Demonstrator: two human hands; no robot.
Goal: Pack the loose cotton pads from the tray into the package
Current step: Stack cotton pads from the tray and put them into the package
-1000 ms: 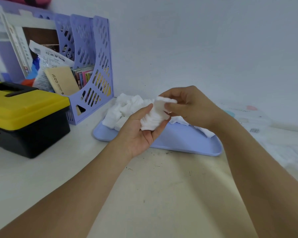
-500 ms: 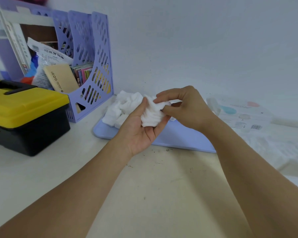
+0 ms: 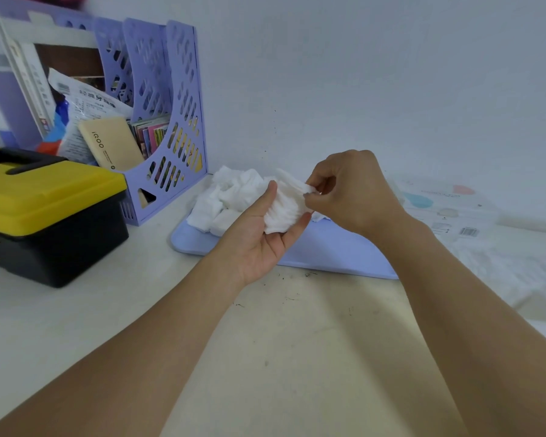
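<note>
My left hand (image 3: 262, 238) is palm up above the near edge of the lilac tray (image 3: 334, 250) and holds a stack of white cotton pads (image 3: 284, 206) between thumb and fingers. My right hand (image 3: 350, 190) pinches the top right edge of that stack with fingertips. More loose cotton pads (image 3: 224, 197) lie heaped on the tray's left end. The clear package (image 3: 448, 206) with blue and pink print lies flat on the table to the right of the tray, behind my right forearm.
A yellow and black toolbox (image 3: 44, 212) stands at the left. Behind it a lilac file rack (image 3: 167, 121) holds papers, packets and a tan box. A white wall runs along the back. White crumpled sheeting (image 3: 517, 269) lies at the right.
My right hand has shifted from the top of the pad stack to its right edge, and now pinches it. The view has swung left slightly, showing more of the package.
</note>
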